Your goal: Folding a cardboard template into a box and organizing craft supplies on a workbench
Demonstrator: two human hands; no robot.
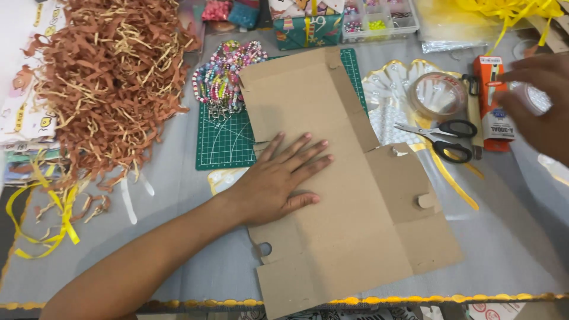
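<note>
A desk (178, 178) under a pale grey, glossy cloth fills nearly the whole view, and a scalloped gold trim (415, 298) runs along its near edge. The light is soft and even, leaving faint sheen on the cloth and only weak shadows. At the bottom left corner a dark strip (7, 231) shows beyond the desk edge, too dim to tell what it is.

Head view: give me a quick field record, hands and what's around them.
left hand: flat, palm down on unfolded cardboard box blank
right hand: blurred, over orange glue box; whether it grips anything cannot be told
beside right hand: tape roll, black-handled scissors
under cardboard: green cutting mat
on mat: beaded bracelets
far left: brown shredded paper, yellow ribbon
</note>
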